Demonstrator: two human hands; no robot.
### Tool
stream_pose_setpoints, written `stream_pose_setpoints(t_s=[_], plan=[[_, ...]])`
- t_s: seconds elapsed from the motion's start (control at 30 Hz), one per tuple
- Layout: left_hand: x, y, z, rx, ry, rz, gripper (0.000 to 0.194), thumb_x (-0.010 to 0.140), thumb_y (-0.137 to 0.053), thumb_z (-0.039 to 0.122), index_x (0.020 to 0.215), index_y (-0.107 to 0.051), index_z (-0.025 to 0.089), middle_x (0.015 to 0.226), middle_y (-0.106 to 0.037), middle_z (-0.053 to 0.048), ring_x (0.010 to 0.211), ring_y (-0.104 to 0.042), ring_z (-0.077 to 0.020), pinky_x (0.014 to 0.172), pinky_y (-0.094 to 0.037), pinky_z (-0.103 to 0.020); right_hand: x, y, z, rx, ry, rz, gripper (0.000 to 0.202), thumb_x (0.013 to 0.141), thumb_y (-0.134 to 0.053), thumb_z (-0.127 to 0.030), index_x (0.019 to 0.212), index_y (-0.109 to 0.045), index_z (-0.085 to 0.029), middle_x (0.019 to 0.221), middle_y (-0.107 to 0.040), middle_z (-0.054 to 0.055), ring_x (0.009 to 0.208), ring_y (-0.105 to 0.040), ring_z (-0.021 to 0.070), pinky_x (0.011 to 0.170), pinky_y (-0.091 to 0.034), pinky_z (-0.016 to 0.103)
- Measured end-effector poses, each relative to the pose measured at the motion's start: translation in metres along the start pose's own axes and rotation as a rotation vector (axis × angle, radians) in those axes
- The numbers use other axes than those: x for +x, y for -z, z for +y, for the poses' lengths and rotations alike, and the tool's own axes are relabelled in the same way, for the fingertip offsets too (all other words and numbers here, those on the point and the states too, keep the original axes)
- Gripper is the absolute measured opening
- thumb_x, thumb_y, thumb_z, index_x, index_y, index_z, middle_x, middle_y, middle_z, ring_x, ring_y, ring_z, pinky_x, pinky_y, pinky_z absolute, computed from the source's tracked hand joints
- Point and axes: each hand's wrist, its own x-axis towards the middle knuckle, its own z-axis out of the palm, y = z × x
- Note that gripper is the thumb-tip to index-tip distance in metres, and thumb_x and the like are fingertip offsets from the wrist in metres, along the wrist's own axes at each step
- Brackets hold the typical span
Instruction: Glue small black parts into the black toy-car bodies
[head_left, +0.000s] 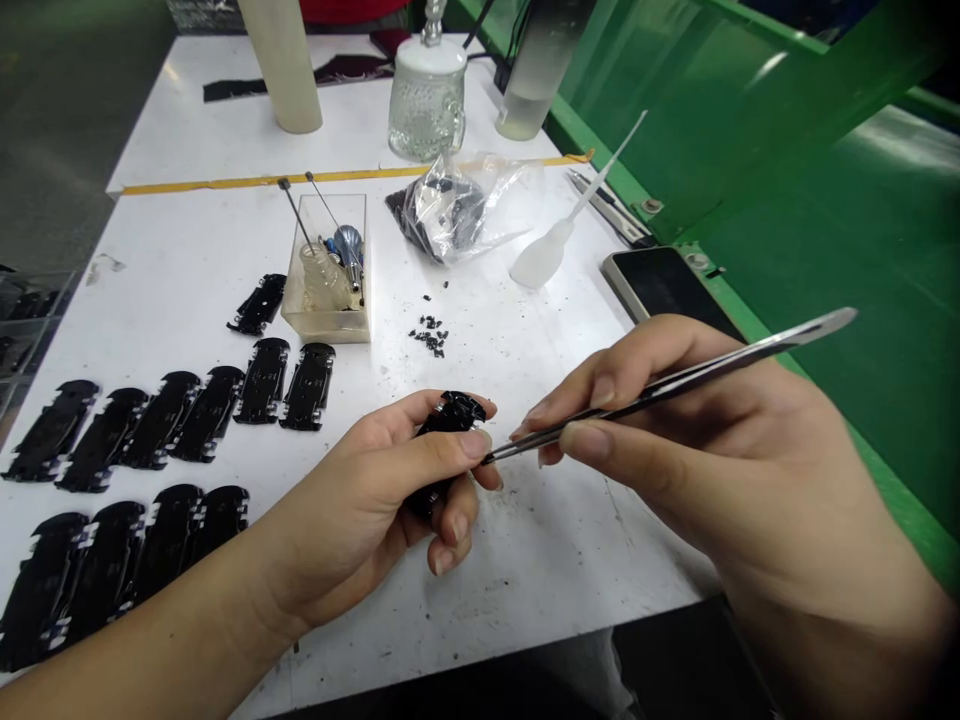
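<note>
My left hand (pixel 397 480) is closed round a small black toy car chassis (pixel 459 408), thumb across it and fingers beneath, so much of it is hidden. My right hand (pixel 675 430) pinches a pair of metal tweezers (pixel 652 396). Their tips meet the edge of the held part beside my left thumb; whether they grip a tiny piece there I cannot tell. On the table beyond lies a loose cluster of tiny black pieces (pixel 430 336). More black chassis (pixel 212 412) of the same kind lie in rows to the left.
A clear plastic box (pixel 330 325) holds a small bottle and tools. Behind the tiny pieces sit a plastic bag of black parts (pixel 450 215) and a white squeeze bottle (pixel 541 258). A phone (pixel 671 285) lies at the right, by the green metal wall (pixel 847 240). A glass jar (pixel 427 100) stands farther back.
</note>
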Motion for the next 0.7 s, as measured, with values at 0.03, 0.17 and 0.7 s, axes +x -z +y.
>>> stream_pose_setpoints(t_s=[0.03,0.17,0.7], plan=[[0.000,0.000,0.000,0.002,0.001,0.000,0.011,0.095,-0.071,0.018,0.101,-0.062,0.015,0.075,-0.067,0.000,0.047,-0.052,-0.0040,0.043,-0.046,-0.014,0.001,-0.001,0.000,0.007,-0.007,0.000,0.024,0.079,-0.087,-0.021,0.081,-0.063,-0.023,0.084,-0.078,0.000,0.074,-0.077,0.0150,0.063,-0.061,0.015],[0.000,0.001,0.000,0.017,0.006,-0.014,0.011,0.095,-0.071,0.019,0.097,-0.061,0.015,0.073,-0.067,0.001,0.046,-0.052,-0.0036,0.044,-0.046,-0.014,0.001,-0.001,0.004,0.043,0.011,-0.030,0.023,0.079,-0.086,-0.016,0.080,-0.064,-0.023,0.084,-0.078,0.001,0.072,-0.077,0.0144,0.067,-0.063,0.017],[-0.006,0.003,0.003,0.201,0.141,-0.110,0.016,0.098,-0.063,0.027,0.103,-0.072,0.015,0.093,-0.081,-0.013,0.036,-0.049,-0.0023,0.034,-0.028,-0.012,0.012,-0.001,-0.005,0.034,0.159,0.032,0.017,0.085,-0.081,-0.014,0.087,-0.066,-0.024,0.086,-0.077,0.002,0.079,-0.078,0.0225,0.073,-0.068,0.034]])
